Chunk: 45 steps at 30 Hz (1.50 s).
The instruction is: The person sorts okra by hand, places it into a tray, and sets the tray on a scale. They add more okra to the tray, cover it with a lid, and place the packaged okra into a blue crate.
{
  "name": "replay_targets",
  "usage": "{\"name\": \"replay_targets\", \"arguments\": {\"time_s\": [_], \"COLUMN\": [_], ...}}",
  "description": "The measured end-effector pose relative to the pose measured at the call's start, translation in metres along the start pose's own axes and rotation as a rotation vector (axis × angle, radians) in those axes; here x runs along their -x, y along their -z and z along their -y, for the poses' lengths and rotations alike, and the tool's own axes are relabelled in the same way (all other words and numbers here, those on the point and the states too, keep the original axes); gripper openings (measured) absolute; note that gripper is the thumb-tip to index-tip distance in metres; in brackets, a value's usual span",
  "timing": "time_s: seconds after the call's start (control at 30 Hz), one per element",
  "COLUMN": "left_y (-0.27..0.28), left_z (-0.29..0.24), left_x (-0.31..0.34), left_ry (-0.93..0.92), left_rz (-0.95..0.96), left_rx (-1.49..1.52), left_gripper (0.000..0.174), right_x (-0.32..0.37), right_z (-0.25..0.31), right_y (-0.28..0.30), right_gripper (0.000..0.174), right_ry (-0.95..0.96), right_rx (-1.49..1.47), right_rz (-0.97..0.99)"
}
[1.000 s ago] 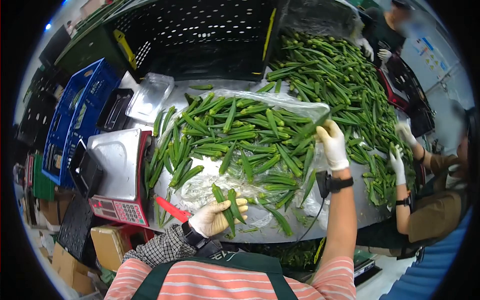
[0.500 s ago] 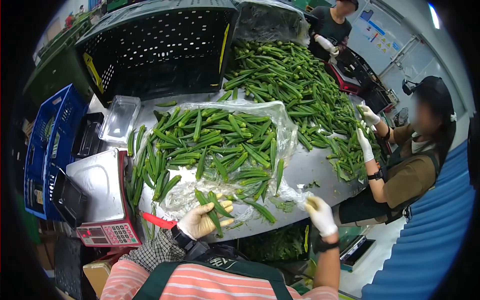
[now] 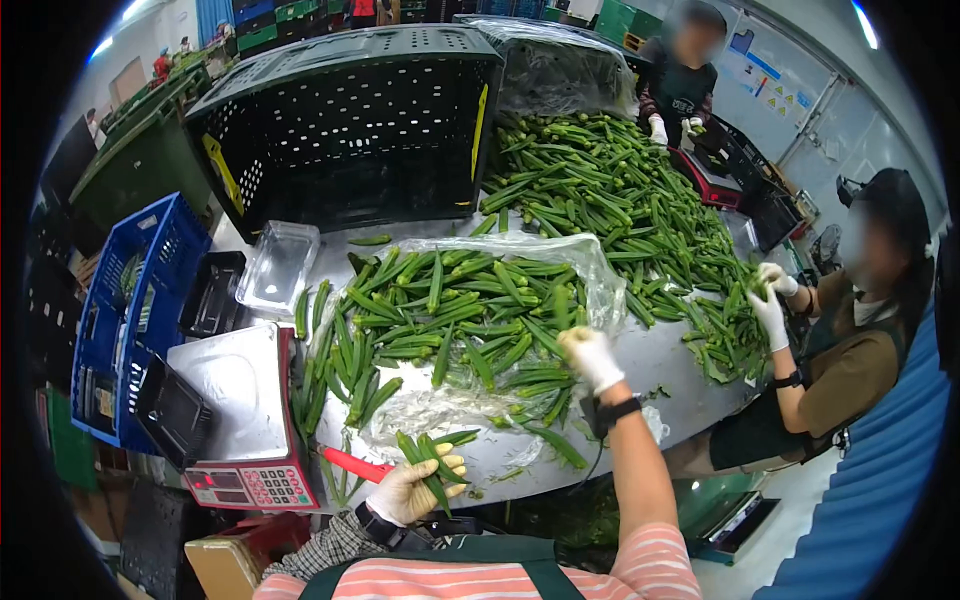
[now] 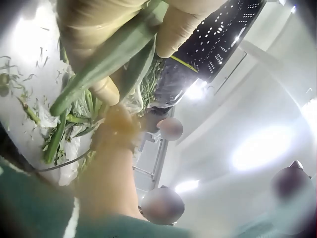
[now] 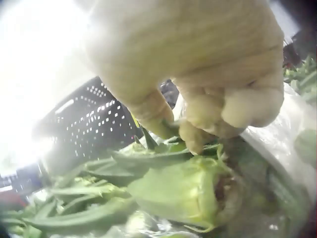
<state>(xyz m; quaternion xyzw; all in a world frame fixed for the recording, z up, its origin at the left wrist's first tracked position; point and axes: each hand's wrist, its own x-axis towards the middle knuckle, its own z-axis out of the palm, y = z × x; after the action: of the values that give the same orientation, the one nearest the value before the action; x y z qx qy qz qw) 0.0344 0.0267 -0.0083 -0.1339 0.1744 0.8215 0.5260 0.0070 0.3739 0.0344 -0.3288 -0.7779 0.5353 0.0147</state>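
Observation:
My gloved left hand (image 3: 432, 476) hovers at the near table edge and grips a few okra pods (image 3: 428, 458) across its palm. In the left wrist view the fingers (image 4: 178, 25) curl round these pods (image 4: 106, 59). My gloved right hand (image 3: 583, 350) reaches onto the right side of an okra heap (image 3: 450, 310) that lies on a clear plastic sheet (image 3: 590, 265). In the right wrist view that hand (image 5: 181, 130) has curled fingers, and its thumb and fingertips pinch an okra pod (image 5: 158, 156) on top of the heap.
A scale (image 3: 240, 415) with a red keypad stands at the left, with a red-handled tool (image 3: 355, 465) beside it. Behind are a clear tray (image 3: 278, 265), a black crate (image 3: 350, 120), a blue crate (image 3: 130, 300) and a second okra pile (image 3: 620, 190). Two gloved workers (image 3: 850, 330) stand at the right.
My right hand rose from below the table edge and reached back onto the okra heap. The left hand kept its pods and barely moved. The head view shifted slightly.

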Motion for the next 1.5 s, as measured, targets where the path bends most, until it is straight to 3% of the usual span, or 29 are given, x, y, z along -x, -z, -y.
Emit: {"name": "replay_targets", "arguments": {"time_s": [0.07,0.13,0.2,0.27,0.3,0.37,0.43,0.47,0.53,0.6,0.73,0.8,0.9,1.1,1.33,1.5], "left_y": [-0.005,-0.018,-0.026,-0.029,-0.022,-0.010,-0.006,-0.004,0.002,0.003,0.006,0.005,0.007,0.013,0.017,0.018], "left_z": [0.001,0.004,0.007,0.003,0.000,-0.003,-0.007,-0.009,-0.009,-0.009,-0.010,-0.012,-0.012,-0.010,-0.007,-0.004], "left_x": [-0.014,-0.027,-0.042,-0.043,-0.041,-0.038,-0.028,-0.025,-0.022,-0.021,-0.024,-0.025,-0.026,-0.028,-0.030,-0.029], "left_ry": [-0.016,-0.017,-0.078,-0.115,-0.096,-0.109,-0.112,-0.098,-0.119,-0.136,-0.147,-0.170,-0.183,-0.155,-0.158,-0.186], "left_rz": [0.058,0.086,0.109,0.009,-0.026,-0.053,-0.089,-0.120,-0.125,-0.123,-0.152,-0.165,-0.194,-0.198,-0.221,-0.226], "left_rx": [-0.051,-0.023,0.011,-0.061,-0.080,-0.031,-0.051,-0.030,-0.025,0.042,0.064,0.058,0.023,-0.008,0.005,0.002], "left_gripper": [0.044,0.042,0.041,0.034,0.031,0.028,0.030,0.030,0.032,0.030,0.029,0.029,0.031,0.036,0.035,0.032], "right_x": [0.033,0.080,0.106,0.104,0.092,0.043,-0.019,-0.041,-0.081,-0.110,-0.139,-0.146,-0.156,-0.163,-0.169,-0.181], "right_z": [-0.010,0.015,0.024,0.036,0.041,0.039,0.033,0.040,0.037,0.033,0.031,0.037,0.043,0.034,0.037,0.021], "right_y": [-0.023,-0.047,-0.065,-0.064,-0.055,-0.034,-0.013,-0.003,0.005,0.005,0.004,0.003,0.005,0.005,-0.001,0.002], "right_gripper": [0.021,0.023,0.026,0.028,0.030,0.026,0.026,0.035,0.050,0.054,0.056,0.057,0.057,0.053,0.052,0.055], "right_ry": [0.435,0.228,0.463,0.494,0.516,0.548,0.719,0.660,0.607,0.574,0.514,0.351,0.269,0.352,0.324,0.400], "right_rx": [0.159,0.182,0.314,0.554,0.494,0.363,0.640,0.852,1.140,1.266,1.269,1.235,1.225,1.287,1.413,1.303], "right_rz": [0.176,0.482,0.636,0.874,0.839,0.413,-0.027,-0.065,-0.069,0.036,0.016,0.054,0.101,0.051,0.129,0.083]}}
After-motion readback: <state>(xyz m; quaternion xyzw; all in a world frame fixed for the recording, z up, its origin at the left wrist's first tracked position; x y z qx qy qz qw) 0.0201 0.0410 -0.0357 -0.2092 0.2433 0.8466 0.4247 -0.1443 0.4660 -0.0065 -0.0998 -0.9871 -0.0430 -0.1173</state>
